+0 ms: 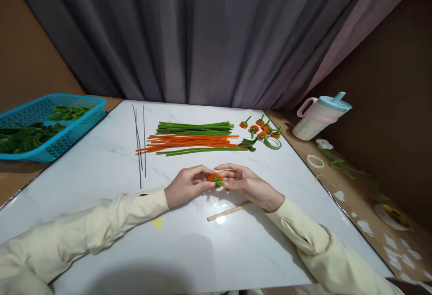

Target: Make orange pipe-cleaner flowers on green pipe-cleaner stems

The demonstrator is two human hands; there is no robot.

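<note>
Between my two hands, above the white table, is a small orange pipe-cleaner persimmon (213, 177) with a green top. My left hand (192, 184) pinches it from the left with thumb and fingers. From the right, the thumb and fingers of my right hand (243, 182) close on its green part. A wooden stick (226, 213) lies on the table just below my right hand. Beyond the hands lie orange pipe cleaners (195, 141), a tied bundle of green pipe cleaners (195, 127) and a few loose green ones (199, 152).
Several finished orange pieces (254, 128) lie at the back right beside green tape (272, 142). Thin dark wires (145, 142) lie left. A blue basket (81, 129) with green pieces stands far left. Right of the table are a tumbler (315, 119), a white tape roll (314, 161) and paper scraps.
</note>
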